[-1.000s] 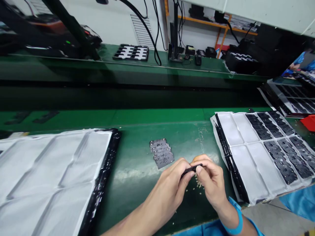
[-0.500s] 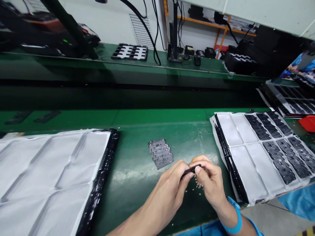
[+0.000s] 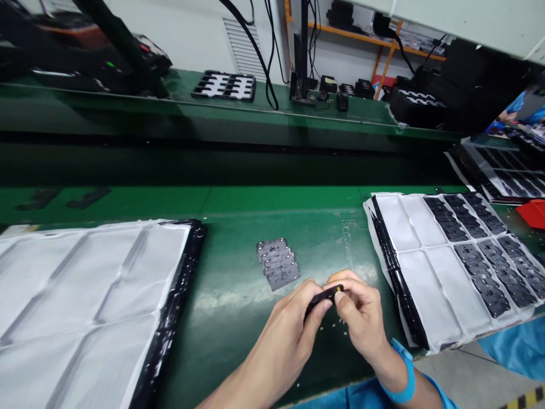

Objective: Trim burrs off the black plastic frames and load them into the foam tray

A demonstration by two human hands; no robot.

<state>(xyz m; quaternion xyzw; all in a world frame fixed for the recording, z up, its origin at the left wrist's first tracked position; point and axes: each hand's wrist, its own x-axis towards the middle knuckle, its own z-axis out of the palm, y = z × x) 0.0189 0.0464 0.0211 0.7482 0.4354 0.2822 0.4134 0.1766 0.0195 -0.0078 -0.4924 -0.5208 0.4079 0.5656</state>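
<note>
Between my two hands is a thin black flat part (image 3: pixel 320 298), tilted edge-on toward me. My left hand (image 3: pixel 289 324) pinches its left end between thumb and fingers. The thumb and fingers of my right hand (image 3: pixel 361 309) close round the right end, where a small yellow spot shows by the thumb. Just beyond my left hand, several similar black plates (image 3: pixel 279 264) lie overlapping in a short row on the green table (image 3: pixel 238 341). Small pale bits (image 3: pixel 334 326) are scattered under my hands, partly hidden by them.
At left lies a white-lined tray (image 3: pixel 106 272) with a black edge. Another white-lined tray (image 3: pixel 409 284) on the right holds rows of black plates in its right-hand compartments. A red bin (image 3: pixel 532 215) sits at the far right. Behind runs a raised green shelf (image 3: pixel 170 111).
The black part has shifted slightly left and turned in my fingers, so a yellow spot now shows at its right end. Both hands keep their hold.
</note>
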